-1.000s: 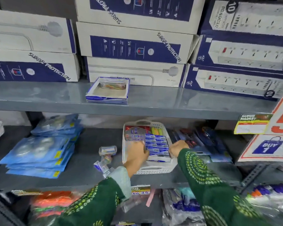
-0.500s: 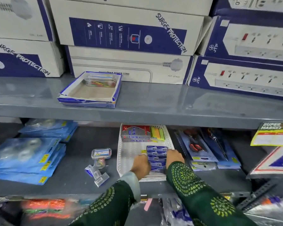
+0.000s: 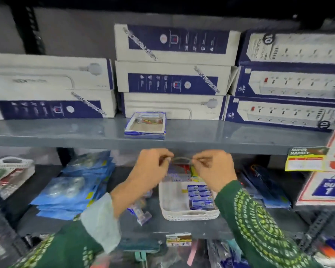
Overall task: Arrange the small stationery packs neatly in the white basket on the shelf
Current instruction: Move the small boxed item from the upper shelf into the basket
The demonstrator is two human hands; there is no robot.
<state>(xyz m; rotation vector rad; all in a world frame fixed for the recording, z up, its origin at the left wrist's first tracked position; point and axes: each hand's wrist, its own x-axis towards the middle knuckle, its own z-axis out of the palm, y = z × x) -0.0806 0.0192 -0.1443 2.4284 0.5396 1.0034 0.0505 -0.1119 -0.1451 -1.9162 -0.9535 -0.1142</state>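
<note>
Head view: only one camera, blurred by motion.
Left hand [image 3: 153, 169]: raised above the far end of the white basket, fingers curled together at the thumb, pinching one end of a small clear thing [image 3: 181, 160].
Right hand [image 3: 214, 169]: raised at the same height, fingers pinched on the other end of that clear thing; what it is cannot be told through the blur.
White basket [image 3: 190, 214]: on the lower shelf [image 3: 46, 223], between the two forearms, its near rim close to the shelf edge.
Small stationery packs [image 3: 200, 197]: blue-and-white packs stacked in a row along the right side of the basket; the left side of its floor shows bare.
Red and yellow packs [image 3: 184, 172]: at the far end of the basket, partly hidden by the hands.
Clear packets [image 3: 140, 211]: loose on the lower shelf, just left of the basket.
Blue blister packs [image 3: 72, 190]: piled further left on the same shelf.
Open blue-edged tray box [image 3: 145, 125]: on the upper shelf [image 3: 66, 132], in front of stacked power-strip boxes [image 3: 172, 78].
Sleeves: dark green with a pale dotted pattern.
</note>
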